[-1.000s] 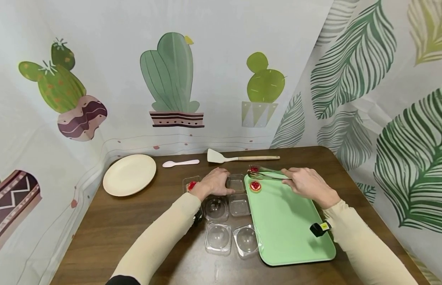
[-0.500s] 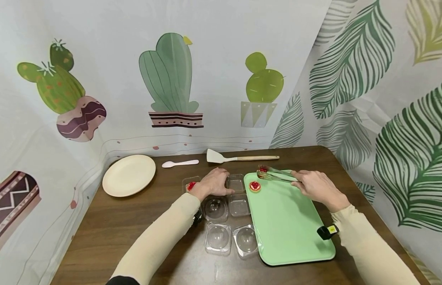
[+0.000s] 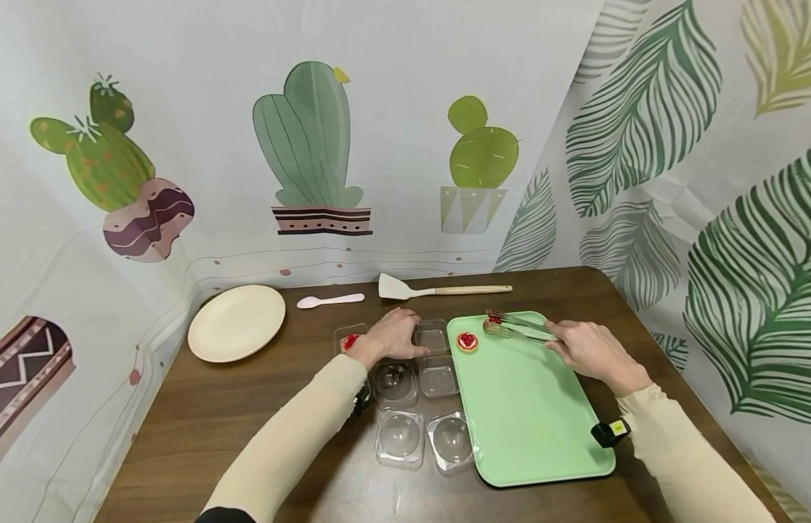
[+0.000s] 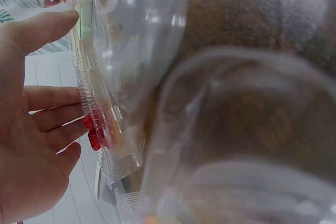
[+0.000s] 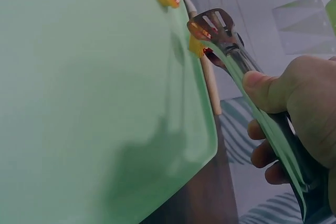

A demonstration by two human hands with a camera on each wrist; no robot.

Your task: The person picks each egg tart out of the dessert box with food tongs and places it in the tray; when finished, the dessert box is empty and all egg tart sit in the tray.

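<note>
My right hand [image 3: 594, 354] grips metal tongs [image 3: 519, 334] over the far end of the green tray [image 3: 529, 414]. Between the tong tips is a red-topped tart, its yellow side [image 5: 196, 47] partly hidden in the right wrist view. Another tart [image 3: 467, 342] sits at the tray's far left corner. My left hand [image 3: 393, 338] is spread over clear plastic boxes, its thumb and fingers [image 4: 52, 98] fairly straight and at the edge of one box [image 4: 84, 72]. Red topping [image 4: 97, 132] shows through the plastic there. In the head view, a tart [image 3: 350, 341] lies in the back left box.
Clear domed lids [image 3: 400, 436] lie toward the front, left of the tray. Box compartments [image 3: 438, 376] stand against the tray's left edge. Along the back are a cream plate [image 3: 237, 323], a pale pink spoon [image 3: 329, 300] and a white spatula with a wooden handle [image 3: 473, 290].
My right hand has moved right with the tongs and the tart between their tips, then slightly lower over the tray. My left hand has stayed in place on the boxes.
</note>
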